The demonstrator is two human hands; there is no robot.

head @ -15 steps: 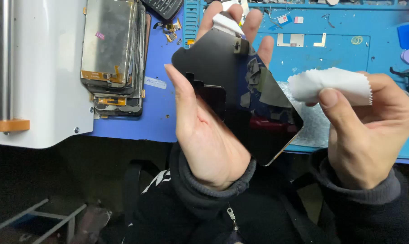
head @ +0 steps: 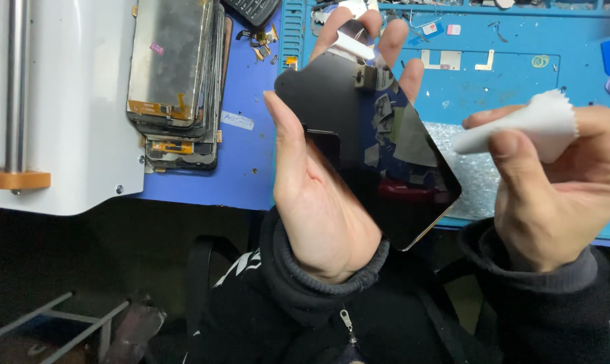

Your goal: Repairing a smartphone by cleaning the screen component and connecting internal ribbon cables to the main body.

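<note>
— What are the hands doing?

— The left hand (head: 322, 202) grips a black phone screen panel (head: 372, 148), thumb along its near-left edge and fingers (head: 413, 71) curled behind the far end. It is held tilted in the air above the blue mat (head: 514, 74) on the surface.

— And the other?

— The right hand (head: 561, 189) pinches a small white wipe (head: 527, 125) between thumb and forefinger, just right of the panel. The wipe's tip seems to stop short of the glass, though I can't tell for certain.

— What lies nearby?

— A stack of used screen panels (head: 177, 81) to the left, beside a white machine (head: 69, 108) with an orange handle (head: 21, 180). Bubble wrap (head: 470, 168) lies on the mat under the panel's right corner.
</note>
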